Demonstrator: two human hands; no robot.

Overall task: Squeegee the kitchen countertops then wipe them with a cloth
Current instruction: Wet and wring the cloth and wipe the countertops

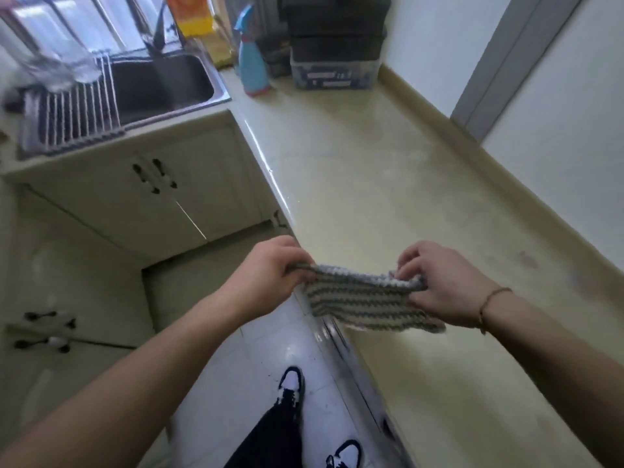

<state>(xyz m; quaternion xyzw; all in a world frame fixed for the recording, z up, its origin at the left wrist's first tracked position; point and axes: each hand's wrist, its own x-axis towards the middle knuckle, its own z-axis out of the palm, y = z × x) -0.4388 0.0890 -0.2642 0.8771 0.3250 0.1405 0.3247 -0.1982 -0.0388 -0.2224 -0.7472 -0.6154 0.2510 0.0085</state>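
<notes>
Grey-and-white striped cloth (368, 300) is stretched between two hands above the near edge of the cream tabletop (371, 170). Left hand (266, 275) pinches one end, right hand (442, 282) grips the other. A blue spray bottle (251, 62) stands at the far end beside the sink (162, 82).

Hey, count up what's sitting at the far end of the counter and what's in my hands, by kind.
Spray bottle: 1
Clear tub: 1
Black box: 1, stacked on the tub
Striped cloth: 1, held by left hand and right hand
Total: 4
</notes>
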